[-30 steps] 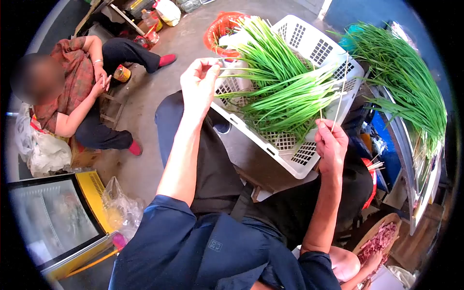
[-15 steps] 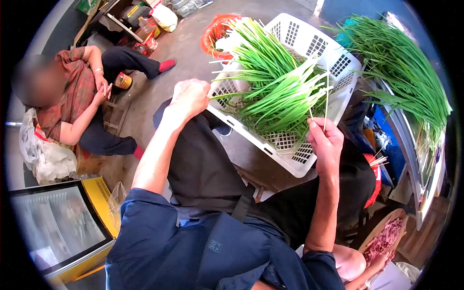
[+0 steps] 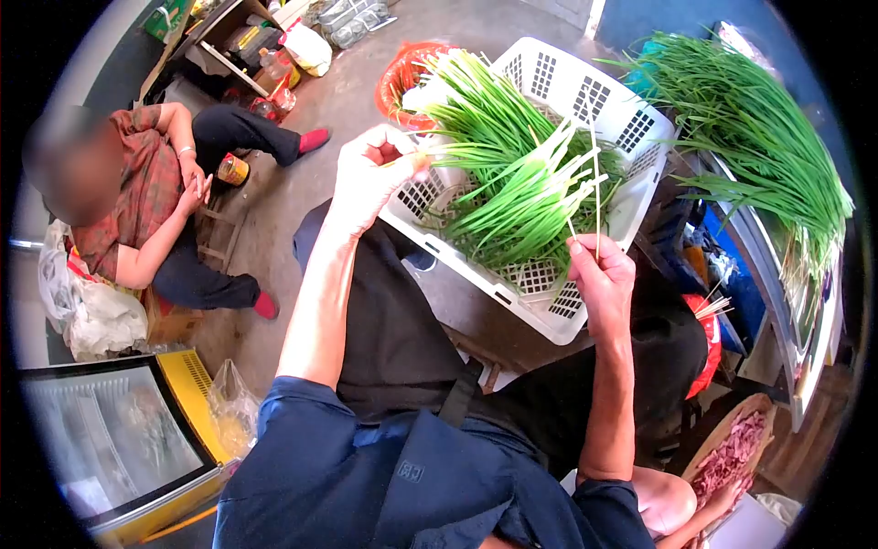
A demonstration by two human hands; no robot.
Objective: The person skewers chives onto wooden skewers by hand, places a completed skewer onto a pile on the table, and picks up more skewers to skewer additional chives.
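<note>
My right hand [image 3: 602, 279] pinches two thin wooden skewers [image 3: 597, 178] between thumb and fingers. They point up beside the pale ends of a bunch of green garlic chives [image 3: 526, 206], which lies over a white plastic basket [image 3: 541, 316]. Whether the skewers pierce the chives, I cannot tell. At the basket's left side is my left hand [image 3: 380, 174], its thumb and forefinger brought together near the chive stalks. What sits between those fingertips is too small to make out. A second bunch of chives [image 3: 485, 105] lies behind the first.
A large heap of chives [image 3: 759, 137] rests on a stand at the right. Beyond the basket is a red-lined bucket [image 3: 402, 87]. Another person [image 3: 151, 192] sits at the left, hands together. A glass-door fridge [image 3: 114, 439] stands lower left; a round tray of reddish strips [image 3: 727, 453] is lower right.
My left hand has risen slightly and its fingers have loosened from the fist around the chive stalks to a fingertip pinch. My right hand still holds the skewers. The view has shifted a little.
</note>
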